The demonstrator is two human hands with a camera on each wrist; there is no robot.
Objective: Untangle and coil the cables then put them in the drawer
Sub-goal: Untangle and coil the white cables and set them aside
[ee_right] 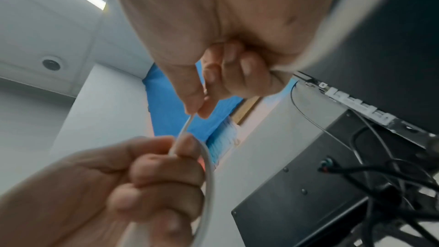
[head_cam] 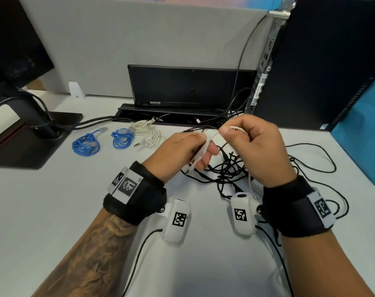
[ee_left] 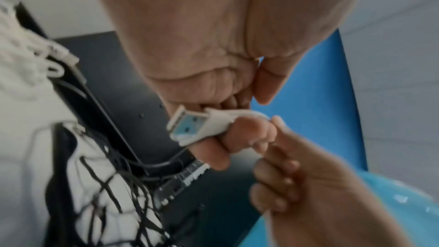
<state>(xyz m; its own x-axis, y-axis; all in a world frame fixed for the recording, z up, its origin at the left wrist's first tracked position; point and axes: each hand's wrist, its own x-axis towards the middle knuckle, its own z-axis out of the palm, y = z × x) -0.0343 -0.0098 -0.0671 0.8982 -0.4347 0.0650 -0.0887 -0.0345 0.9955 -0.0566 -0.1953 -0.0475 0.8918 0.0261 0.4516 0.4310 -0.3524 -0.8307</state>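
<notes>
While both fists close, white cable [head_cam: 205,144] spans left hand [head_cam: 182,151] to right hand [head_cam: 255,146].

An office cubicle. A grey fabric partition panel [head_cam: 139,39] backs the white desk [head_cam: 53,211]. A black monitor stand [head_cam: 43,125] sits at ten o'clock, a black computer tower [head_cam: 321,71] at two.

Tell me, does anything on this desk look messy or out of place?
Yes. A tangle of black cables sprawls over the desk under both hands, unlike the coiled blue cables at the left. Nothing looks damaged.
</notes>
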